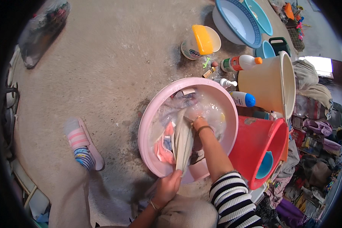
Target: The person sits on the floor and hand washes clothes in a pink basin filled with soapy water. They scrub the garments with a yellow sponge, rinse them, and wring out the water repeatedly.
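Observation:
A pink plastic basin [144,125] on the concrete floor holds cloudy, sudsy water and wet clothes. Near its lower rim, my left hand [168,186] grips the end of a pale grey-beige cloth [183,145], pulled long across the basin. My right hand [199,121] reaches down to the water beside the cloth's upper part; its fingers are hidden, so its grasp is unclear. Coral-pink fabric [163,151] lies to the left of the stretched cloth, and a greyish garment [179,104] floats near the far side.
A red bucket [245,142] with a blue scoop [264,164] and a cream bucket [260,82] lie right of the basin. Bottles [239,63], a blue-capped bottle [242,99] and a white tub with yellow lid [201,40] stand beyond. My slippered foot [84,145] rests left.

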The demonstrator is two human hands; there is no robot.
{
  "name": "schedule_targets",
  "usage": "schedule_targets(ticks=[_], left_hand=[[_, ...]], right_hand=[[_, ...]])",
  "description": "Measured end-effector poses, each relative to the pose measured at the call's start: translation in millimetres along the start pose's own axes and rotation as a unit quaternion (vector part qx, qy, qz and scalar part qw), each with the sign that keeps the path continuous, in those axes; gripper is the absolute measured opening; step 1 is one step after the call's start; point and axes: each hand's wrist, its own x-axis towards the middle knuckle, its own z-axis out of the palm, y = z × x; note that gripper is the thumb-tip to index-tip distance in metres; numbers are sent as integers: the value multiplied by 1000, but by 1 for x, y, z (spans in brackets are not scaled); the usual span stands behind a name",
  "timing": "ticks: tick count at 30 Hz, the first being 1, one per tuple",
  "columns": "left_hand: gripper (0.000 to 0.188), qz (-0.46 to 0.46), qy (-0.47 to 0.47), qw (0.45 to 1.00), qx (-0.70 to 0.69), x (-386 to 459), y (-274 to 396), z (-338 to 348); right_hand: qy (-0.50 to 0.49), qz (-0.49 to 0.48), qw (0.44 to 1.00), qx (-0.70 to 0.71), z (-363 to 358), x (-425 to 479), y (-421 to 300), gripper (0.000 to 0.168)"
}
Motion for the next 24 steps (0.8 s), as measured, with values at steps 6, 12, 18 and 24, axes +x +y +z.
schedule_targets(ticks=[6, 12, 18, 24], left_hand=[[8, -8, -19, 1000, 11, -1, 3, -2], [9, -39, -30, 998, 37, -7, -5, -4], [8, -26, -18, 999, 36, -7, -7, 5], [12, -5, 9, 1000, 8, 0, -2, 0]], right_hand=[[26, -150, 984, 90, -62, -21, 13, 24], [146, -347, 926, 1, -55, -183, -23, 24], [192, -96, 977, 3, 17, -122, -59, 32], [50, -22, 997, -49, -2, -31, -30, 26]])
